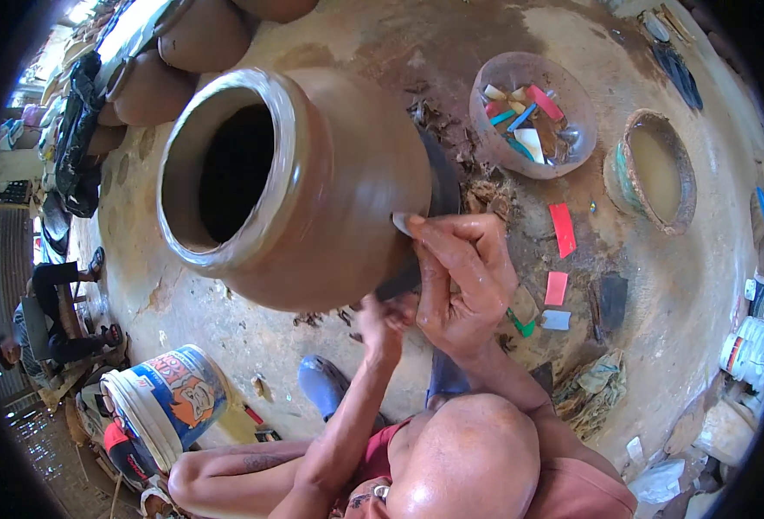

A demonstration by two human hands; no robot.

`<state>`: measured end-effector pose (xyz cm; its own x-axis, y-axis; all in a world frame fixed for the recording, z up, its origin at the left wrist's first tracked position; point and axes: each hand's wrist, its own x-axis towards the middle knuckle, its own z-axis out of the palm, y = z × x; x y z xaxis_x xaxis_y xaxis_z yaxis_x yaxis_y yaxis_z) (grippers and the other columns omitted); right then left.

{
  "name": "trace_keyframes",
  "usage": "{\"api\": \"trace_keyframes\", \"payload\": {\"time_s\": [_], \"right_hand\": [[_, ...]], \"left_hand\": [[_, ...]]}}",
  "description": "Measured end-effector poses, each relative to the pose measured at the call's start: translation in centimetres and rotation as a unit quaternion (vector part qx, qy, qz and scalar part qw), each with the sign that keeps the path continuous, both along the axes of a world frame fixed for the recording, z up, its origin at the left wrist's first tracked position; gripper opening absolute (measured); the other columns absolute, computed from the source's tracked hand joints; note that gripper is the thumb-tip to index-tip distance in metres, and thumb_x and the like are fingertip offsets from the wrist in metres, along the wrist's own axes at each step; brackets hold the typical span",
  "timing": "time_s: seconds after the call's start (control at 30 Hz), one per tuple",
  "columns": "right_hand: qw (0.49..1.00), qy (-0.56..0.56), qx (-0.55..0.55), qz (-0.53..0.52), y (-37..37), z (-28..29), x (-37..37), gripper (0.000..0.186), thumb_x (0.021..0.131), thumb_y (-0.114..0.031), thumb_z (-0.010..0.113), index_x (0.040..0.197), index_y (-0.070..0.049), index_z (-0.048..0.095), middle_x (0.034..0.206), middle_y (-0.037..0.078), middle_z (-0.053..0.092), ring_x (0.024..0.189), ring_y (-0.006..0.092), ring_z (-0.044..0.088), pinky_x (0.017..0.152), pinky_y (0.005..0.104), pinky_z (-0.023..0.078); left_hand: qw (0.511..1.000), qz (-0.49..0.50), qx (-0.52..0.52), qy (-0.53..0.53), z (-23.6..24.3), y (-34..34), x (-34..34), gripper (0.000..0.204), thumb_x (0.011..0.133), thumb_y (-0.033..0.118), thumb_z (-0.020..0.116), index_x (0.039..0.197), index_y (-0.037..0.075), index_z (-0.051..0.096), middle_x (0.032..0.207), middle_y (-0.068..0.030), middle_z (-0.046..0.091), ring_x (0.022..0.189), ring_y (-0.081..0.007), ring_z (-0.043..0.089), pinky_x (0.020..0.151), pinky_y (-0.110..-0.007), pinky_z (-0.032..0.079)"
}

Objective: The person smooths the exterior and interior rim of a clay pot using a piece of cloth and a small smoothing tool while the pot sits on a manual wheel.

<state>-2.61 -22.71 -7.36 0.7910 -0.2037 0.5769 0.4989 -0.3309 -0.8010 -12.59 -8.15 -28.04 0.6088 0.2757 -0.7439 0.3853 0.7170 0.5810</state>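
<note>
A large wet brown clay pot point(347, 164) with a thick rim stands before me, its dark mouth toward the left of the view. Its base meets a dark support point(438, 173), mostly hidden behind the pot. My right hand point(468, 281) pinches a small grey flat piece point(402, 225) between thumb and fingers, its tip against the pot's wall on the right. Just below the pot's lower side is my left hand point(385, 324), near the dark support. Motion smears its fingers, and whether they touch the pot is unclear.
At the right are a clear tub point(533, 160) of coloured scraps and a bucket point(659, 173) of murky water. Loose pieces, including a red strip point(562, 229), lie nearby. More clay pots point(153, 86) stand upper left; a white bucket point(166, 402) lower left. A person point(53, 320) sits far left.
</note>
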Motion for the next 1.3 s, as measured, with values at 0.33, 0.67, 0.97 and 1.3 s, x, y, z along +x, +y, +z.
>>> {"api": "trace_keyframes", "payload": {"time_s": [0.33, 0.67, 0.97, 1.3], "right_hand": [[0.999, -0.021, -0.013, 0.02, 0.5, 1.0, 0.4, 0.04, 0.081, 0.012, 0.076, 0.117, -0.006, 0.081, 0.096, 0.013, 0.068, 0.077, 0.0246, 0.068, 0.063, 0.0337, 0.055], [0.998, -0.043, -0.031, 0.016, 0.8, 0.5, 0.3, 0.038, 0.082, 0.01, 0.076, 0.117, -0.006, 0.081, 0.097, 0.012, 0.067, 0.076, 0.0217, 0.067, 0.06, 0.0324, 0.053], [0.998, -0.052, -0.003, 0.044, 0.7, -0.6, -0.4, 0.04, 0.079, 0.007, 0.079, 0.117, -0.007, 0.081, 0.095, 0.01, 0.068, 0.077, 0.0234, 0.067, 0.061, 0.0331, 0.053], [0.999, -0.039, -0.006, -0.038, -3.1, -0.7, 2.1, 0.023, 0.089, 0.008, 0.075, 0.108, -0.003, 0.081, 0.09, 0.01, 0.07, 0.074, 0.0192, 0.068, 0.065, 0.0304, 0.054]], "left_hand": [[0.985, 0.041, 0.158, 0.057, 1.6, 9.5, 2.8, 0.057, 0.108, 0.053, 0.053, 0.138, 0.005, 0.055, 0.124, -0.0142, 0.069, 0.095, -0.0263, 0.072, 0.066, -0.042, 0.061], [0.994, -0.006, 0.079, 0.07, 2.1, 6.9, 1.1, 0.064, 0.103, 0.063, 0.056, 0.148, 0.018, 0.05, 0.13, -0.0056, 0.067, 0.103, -0.0233, 0.068, 0.081, -0.044, 0.057], [0.985, 0.01, 0.168, 0.046, 2.9, 8.9, 4.5, 0.063, 0.096, 0.048, 0.074, 0.148, 0.022, 0.051, 0.138, 0.0017, 0.061, 0.111, -0.0161, 0.063, 0.083, -0.037, 0.05], [0.955, -0.178, 0.199, -0.127, 1.5, 14.6, 6.2, 0.06, 0.106, 0.049, 0.063, 0.157, 0.021, 0.047, 0.153, -0.0037, 0.057, 0.144, -0.0259, 0.051, 0.114, -0.051, 0.049]]}}
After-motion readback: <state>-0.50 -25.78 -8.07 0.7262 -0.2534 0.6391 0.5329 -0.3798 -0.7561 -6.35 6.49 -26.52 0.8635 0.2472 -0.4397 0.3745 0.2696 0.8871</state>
